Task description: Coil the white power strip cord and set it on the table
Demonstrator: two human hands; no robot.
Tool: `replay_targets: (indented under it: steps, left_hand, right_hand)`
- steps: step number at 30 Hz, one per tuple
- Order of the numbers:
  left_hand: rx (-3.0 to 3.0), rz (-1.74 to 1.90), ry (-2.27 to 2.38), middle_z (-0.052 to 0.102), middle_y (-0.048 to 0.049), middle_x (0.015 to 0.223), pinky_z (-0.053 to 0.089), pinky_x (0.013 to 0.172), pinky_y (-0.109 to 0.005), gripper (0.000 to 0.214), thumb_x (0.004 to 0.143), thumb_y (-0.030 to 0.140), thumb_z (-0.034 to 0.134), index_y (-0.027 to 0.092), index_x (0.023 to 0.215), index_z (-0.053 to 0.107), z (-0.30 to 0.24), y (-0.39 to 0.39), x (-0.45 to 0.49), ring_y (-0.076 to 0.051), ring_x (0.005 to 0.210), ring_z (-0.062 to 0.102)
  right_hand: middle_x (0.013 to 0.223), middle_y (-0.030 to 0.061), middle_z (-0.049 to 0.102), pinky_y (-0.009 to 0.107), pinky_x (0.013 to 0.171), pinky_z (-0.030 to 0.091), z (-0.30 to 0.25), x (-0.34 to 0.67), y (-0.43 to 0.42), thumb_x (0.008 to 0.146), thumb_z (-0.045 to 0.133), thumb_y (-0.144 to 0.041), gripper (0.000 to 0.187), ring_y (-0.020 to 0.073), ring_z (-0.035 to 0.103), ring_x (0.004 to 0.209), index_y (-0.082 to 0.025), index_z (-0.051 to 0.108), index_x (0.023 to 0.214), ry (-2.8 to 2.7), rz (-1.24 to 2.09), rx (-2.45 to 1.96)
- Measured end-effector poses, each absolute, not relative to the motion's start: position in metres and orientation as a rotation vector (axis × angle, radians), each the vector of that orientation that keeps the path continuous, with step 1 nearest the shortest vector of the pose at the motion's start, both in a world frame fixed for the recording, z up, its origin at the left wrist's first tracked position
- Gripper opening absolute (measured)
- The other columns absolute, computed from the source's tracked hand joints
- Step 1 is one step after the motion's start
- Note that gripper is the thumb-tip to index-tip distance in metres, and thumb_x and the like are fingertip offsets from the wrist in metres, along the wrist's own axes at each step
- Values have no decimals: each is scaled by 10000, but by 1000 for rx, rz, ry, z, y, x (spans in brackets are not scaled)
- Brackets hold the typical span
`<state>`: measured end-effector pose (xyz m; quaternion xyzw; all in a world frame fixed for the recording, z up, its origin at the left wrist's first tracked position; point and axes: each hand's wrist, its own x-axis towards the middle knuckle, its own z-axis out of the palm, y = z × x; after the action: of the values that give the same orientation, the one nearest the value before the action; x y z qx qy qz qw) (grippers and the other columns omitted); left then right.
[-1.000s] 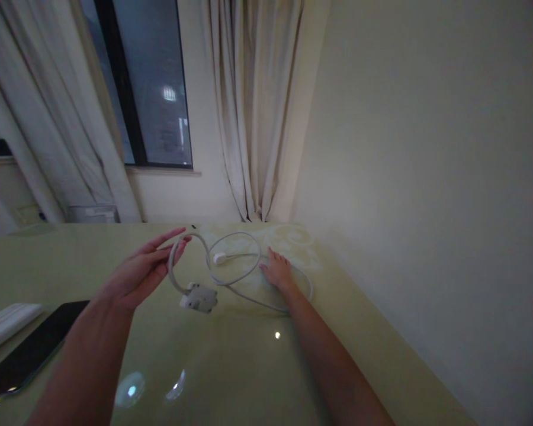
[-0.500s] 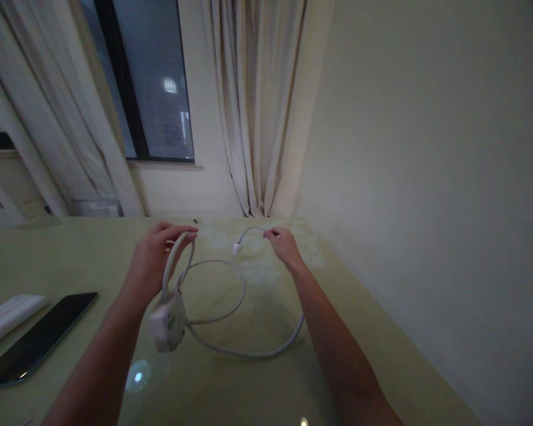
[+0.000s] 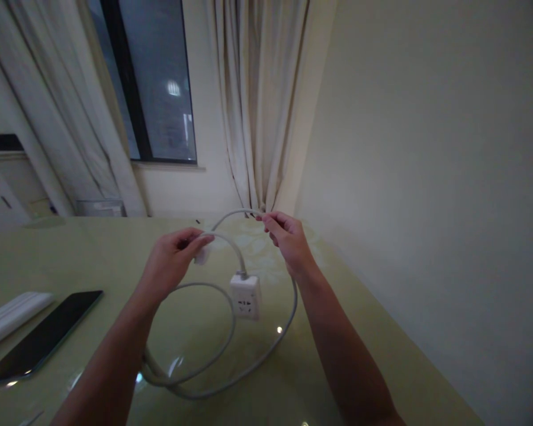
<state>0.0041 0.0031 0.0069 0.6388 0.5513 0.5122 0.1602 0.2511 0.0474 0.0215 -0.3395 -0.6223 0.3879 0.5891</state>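
Observation:
A pale grey extension cord [image 3: 249,371] hangs in wide loops between my hands, low over the table. My left hand [image 3: 171,260] pinches the cord a short way from its white socket block [image 3: 245,296], which dangles upright with its outlet holes facing me. On the right, my right hand [image 3: 289,239] grips another stretch of the cord between thumb and fingers. From there the cord arcs leftward to a blurred white plug [image 3: 201,255], partly hidden behind my left fingertips. My left forearm covers some of the loops.
A dark tablet or phone [image 3: 44,334] and a long white object [image 3: 13,316] lie on the table's left side. The greenish glossy tabletop [image 3: 346,343] meets a plain wall [image 3: 417,177] on the right. Curtains [image 3: 257,106] and a window stand beyond the far edge.
The socket block has swung from left of my left hand to its right, turning its outlet face toward me. My right hand has risen slightly, and the plug has shifted left.

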Motion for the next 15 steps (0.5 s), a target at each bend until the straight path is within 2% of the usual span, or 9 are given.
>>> replay_targets:
  steps: [3,5,10,15]
  left_hand:
    - [1803,1562,1556,701,-6,685,428,564,-255,368,769,550,791,191,847,781,10,-1,11,-149,613,590]
    - [1824,1631,1537,706,-4,706,433,571,-248,353,785,536,803,193,859,765,12,-4,16,-142,621,589]
    - [1907,1693,1456,683,2,709,427,552,-236,297,834,484,807,193,844,745,15,-12,25,-122,599,555]
    - [1938,1611,1274,637,6,789,481,585,-250,380,822,483,834,229,1098,777,13,-12,23,-142,667,604]
  right_hand:
    - [762,-2,644,254,651,439,28,248,34,900,715,-412,238,126,558,718,-181,771,921,-1538,839,-741]
    - [775,3,664,261,661,442,30,246,26,919,712,-406,227,132,572,730,-186,769,919,-1619,822,-717]
    - [797,-1,663,256,573,370,32,242,14,841,834,-476,318,114,482,640,-197,762,975,-1787,747,-783]
    - [835,-5,679,262,588,371,33,240,10,786,906,-434,327,109,479,646,-205,763,971,-1884,550,-790]
